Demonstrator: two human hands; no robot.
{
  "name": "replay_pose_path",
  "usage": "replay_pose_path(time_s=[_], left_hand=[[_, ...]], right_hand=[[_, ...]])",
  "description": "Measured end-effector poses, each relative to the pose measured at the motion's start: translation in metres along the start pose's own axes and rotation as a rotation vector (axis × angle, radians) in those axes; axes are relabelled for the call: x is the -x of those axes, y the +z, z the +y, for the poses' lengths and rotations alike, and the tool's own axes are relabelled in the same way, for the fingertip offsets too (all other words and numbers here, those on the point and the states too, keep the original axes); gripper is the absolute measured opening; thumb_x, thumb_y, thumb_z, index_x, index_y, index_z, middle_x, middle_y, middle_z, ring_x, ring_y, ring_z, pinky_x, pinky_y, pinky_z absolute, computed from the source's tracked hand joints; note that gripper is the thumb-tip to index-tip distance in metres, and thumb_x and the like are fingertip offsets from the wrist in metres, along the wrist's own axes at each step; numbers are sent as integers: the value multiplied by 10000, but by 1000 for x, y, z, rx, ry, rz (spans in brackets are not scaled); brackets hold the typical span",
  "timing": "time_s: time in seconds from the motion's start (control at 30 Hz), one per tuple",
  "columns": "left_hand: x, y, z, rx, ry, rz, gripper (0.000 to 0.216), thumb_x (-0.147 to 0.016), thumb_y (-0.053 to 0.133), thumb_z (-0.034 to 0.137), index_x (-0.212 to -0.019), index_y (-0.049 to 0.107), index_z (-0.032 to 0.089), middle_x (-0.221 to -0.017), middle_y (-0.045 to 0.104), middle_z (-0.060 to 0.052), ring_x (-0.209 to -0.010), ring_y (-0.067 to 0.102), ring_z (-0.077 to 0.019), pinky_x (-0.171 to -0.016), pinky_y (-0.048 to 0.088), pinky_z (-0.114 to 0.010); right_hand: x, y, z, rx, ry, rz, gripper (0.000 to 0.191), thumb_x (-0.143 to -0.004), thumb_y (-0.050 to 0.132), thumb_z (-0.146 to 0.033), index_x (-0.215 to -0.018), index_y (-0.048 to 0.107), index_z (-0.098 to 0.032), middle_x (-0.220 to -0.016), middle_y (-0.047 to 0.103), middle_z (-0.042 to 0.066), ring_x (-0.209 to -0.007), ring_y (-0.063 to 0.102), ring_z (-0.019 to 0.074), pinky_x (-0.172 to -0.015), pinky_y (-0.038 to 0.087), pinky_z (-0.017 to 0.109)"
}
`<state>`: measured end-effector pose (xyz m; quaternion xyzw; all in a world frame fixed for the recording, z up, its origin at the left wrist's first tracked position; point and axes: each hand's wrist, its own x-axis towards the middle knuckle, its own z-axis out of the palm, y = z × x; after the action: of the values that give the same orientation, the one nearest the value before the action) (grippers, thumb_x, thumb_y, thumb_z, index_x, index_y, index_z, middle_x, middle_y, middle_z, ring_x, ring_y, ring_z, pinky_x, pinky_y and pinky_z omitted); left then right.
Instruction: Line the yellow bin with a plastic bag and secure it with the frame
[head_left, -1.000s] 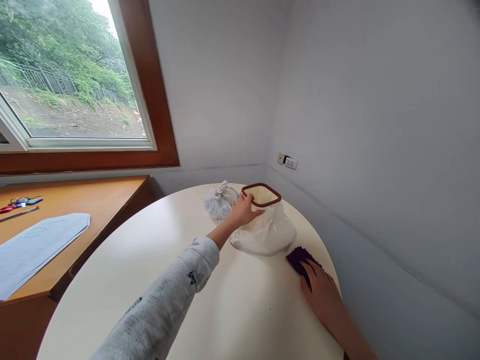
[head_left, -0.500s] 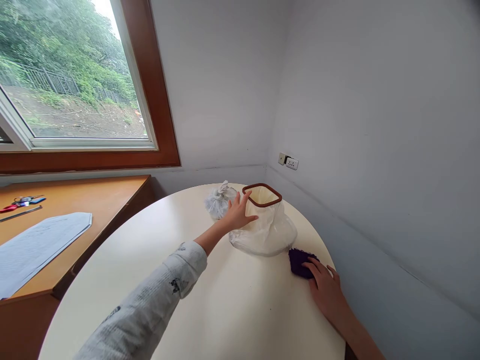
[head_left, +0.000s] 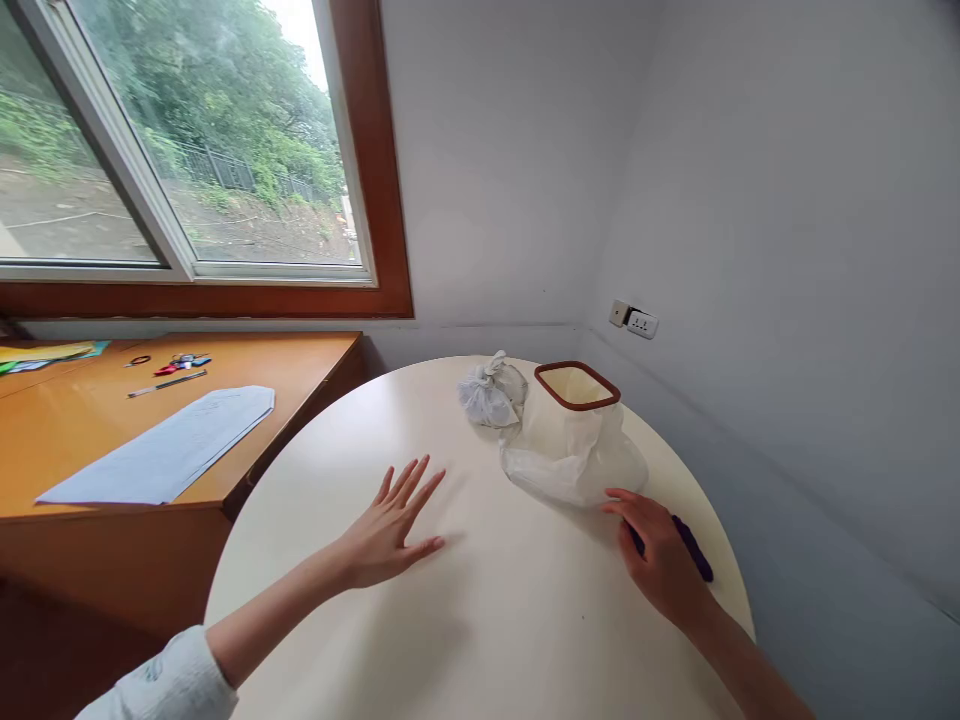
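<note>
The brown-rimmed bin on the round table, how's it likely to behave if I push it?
The brown-rimmed bin probably keeps its shape, its top looking stiff and square. The thin, crumpled plastic bag around it would likely flop and drag. The glossy round table may let it slide easily.

The left hand (head_left: pixel 390 535) has left the wastebasket (head_left: pixel 577 406), spreading toward its eight o'clock; the right hand (head_left: pixel 660 560) now overlies the purple cloth's (head_left: pixel 694 550) middle.
</note>
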<state>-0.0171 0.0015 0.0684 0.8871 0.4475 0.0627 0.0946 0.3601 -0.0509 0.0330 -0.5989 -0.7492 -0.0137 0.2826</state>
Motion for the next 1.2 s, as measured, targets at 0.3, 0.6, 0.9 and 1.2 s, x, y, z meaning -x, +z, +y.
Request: replay_pose_path(time_s=[0.3, 0.6, 0.9, 1.2], left_hand=[[35, 23, -4, -20, 0, -115, 779, -839, 353, 642, -1435, -29, 319, -1512, -23, -42, -1386, 11, -332, -1097, 37, -564], [35, 34, -7, -15, -25, -87, 764, -843, 333, 646, -1440, -6, 311, -1516, 25, -52, -1388, 70, -334, -1093, 33, -572], [36, 42, -9, -48, -46, -96, 770, -839, 303, 668, -1449, 48, 273, -1516, 42, -85, -1390, 57, -332, -1090, 19, -575], [35, 43, -10, -49, -40, -95, 764, -843, 299, 665, -1450, 44, 277, -1516, 60, -84, -1391, 70, -322, -1092, 29, -575]], right_hand=[[-55, 56, -96, -70, -439, -551, 619, -914, 286, -516, -1451, 162, -233, -1521, 157, 40, -1402, 57, 216, -1133, 63, 452], [-52, 76, -100, -61, -438, -705, 626, -906, 243, -570, -1449, 120, -283, -1529, 87, 22, -1403, 23, 224, -1122, 16, 461], [-52, 76, -103, -67, -397, -732, 636, -895, 172, -609, -1449, 114, -302, -1530, 54, -4, -1404, 12, 203, -1126, -5, 446], [-50, 77, -103, -81, -389, -717, 639, -891, 183, -615, -1448, 129, -305, -1529, 70, -5, -1404, 28, 208, -1126, -8, 450]])
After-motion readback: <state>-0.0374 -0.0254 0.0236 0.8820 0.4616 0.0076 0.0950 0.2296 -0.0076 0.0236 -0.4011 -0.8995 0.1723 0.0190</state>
